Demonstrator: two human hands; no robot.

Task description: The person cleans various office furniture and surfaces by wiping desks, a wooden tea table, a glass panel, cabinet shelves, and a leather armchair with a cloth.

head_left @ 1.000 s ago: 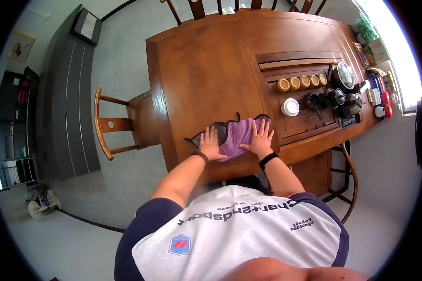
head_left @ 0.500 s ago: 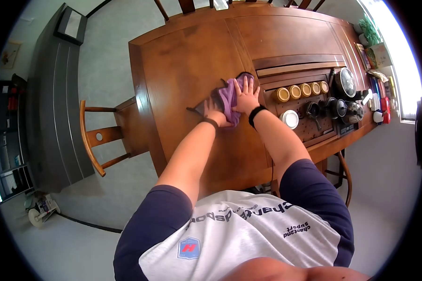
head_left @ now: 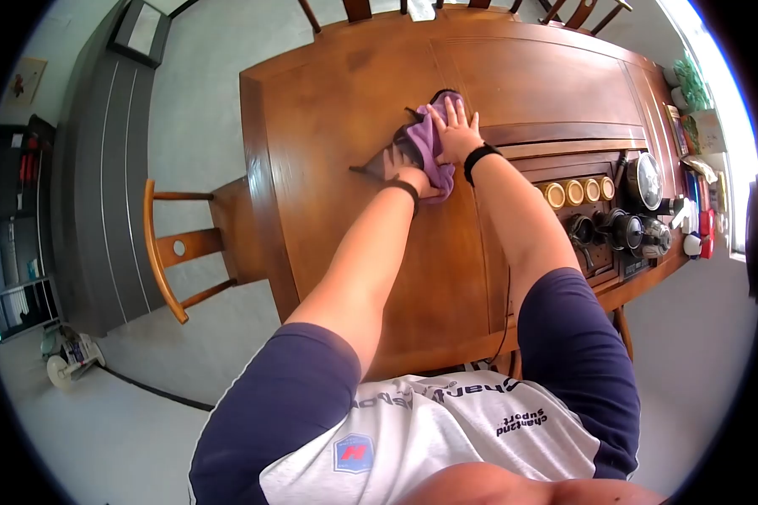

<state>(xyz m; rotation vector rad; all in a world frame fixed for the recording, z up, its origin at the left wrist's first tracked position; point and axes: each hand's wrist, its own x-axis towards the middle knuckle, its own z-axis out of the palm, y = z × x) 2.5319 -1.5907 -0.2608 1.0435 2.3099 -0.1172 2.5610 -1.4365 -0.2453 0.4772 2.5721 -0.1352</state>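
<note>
A crumpled purple cloth (head_left: 429, 137) with a dark edge and a dark grey side lies on the brown wooden table (head_left: 337, 109). My right hand (head_left: 457, 135) is pressed on its upper right part, palm down with fingers spread. Lower and to the left, my left hand (head_left: 406, 172) rests on the cloth with its fingers stretched forward. A dark, pointed corner of the fabric sticks out left of that hand. Both hands are open, and neither wraps around the cloth.
Several gold-lidded jars (head_left: 573, 192), a dark teapot (head_left: 626, 231) and a glass pot (head_left: 646, 182) stand on the tea tray at right. Boxes and a plant (head_left: 691, 84) line the window side. A wooden chair (head_left: 189, 247) stands at the left edge.
Both hands and the cloth have moved forward across the table, away from my body. My right forearm now covers the left part of the tea tray.
</note>
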